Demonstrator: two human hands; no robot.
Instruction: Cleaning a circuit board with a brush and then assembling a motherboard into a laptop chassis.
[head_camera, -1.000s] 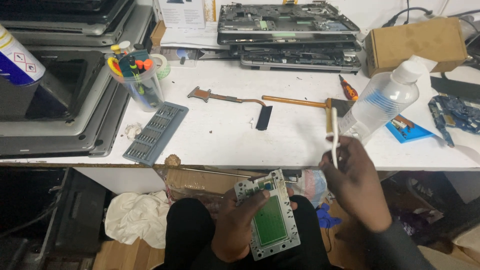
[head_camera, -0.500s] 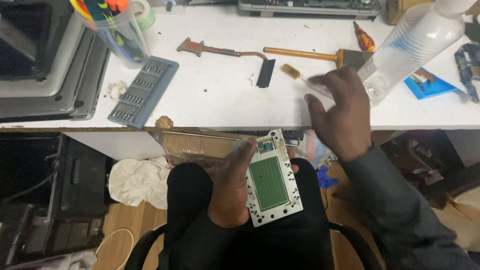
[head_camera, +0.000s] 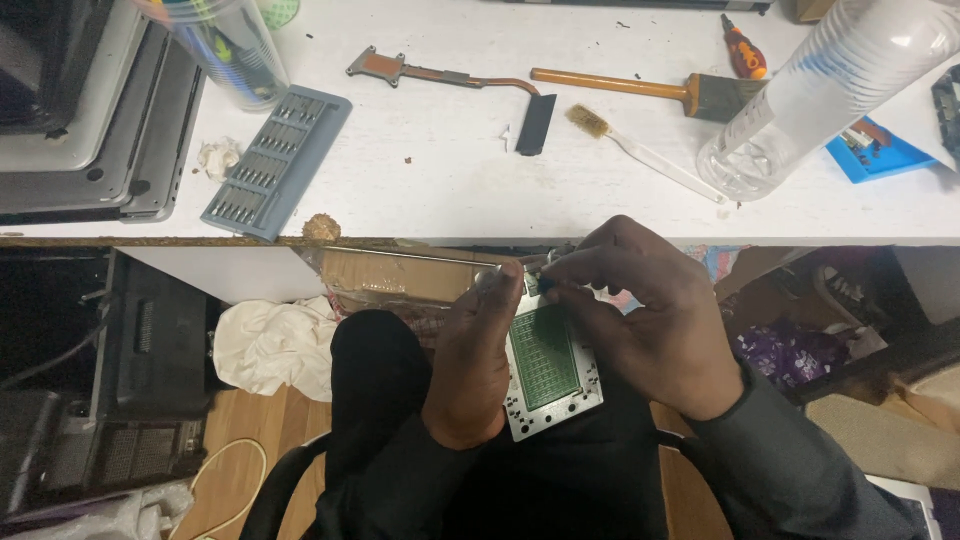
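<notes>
My left hand (head_camera: 478, 365) holds a small silver-framed green circuit board (head_camera: 548, 365) over my lap, just below the table's front edge. My right hand (head_camera: 645, 315) reaches over the board's top end, with its fingertips pinched together at the upper corner of the board, next to my left thumb. What the fingertips pinch is too small to make out. A white-handled brush (head_camera: 640, 150) with tan bristles lies on the white table (head_camera: 450, 180), apart from both hands.
On the table lie a grey screwdriver-bit case (head_camera: 278, 165), a copper heat pipe (head_camera: 450, 78), a wooden-handled paintbrush (head_camera: 650, 90), a clear plastic bottle (head_camera: 810, 95), a plastic cup (head_camera: 222, 45), a blue tray (head_camera: 878, 150) and a stacked laptop (head_camera: 90, 120). A white cloth (head_camera: 265, 345) lies below.
My right hand let go of the white brush, which now lies on the table, and came down onto the top of the board. The view moved closer and lower.
</notes>
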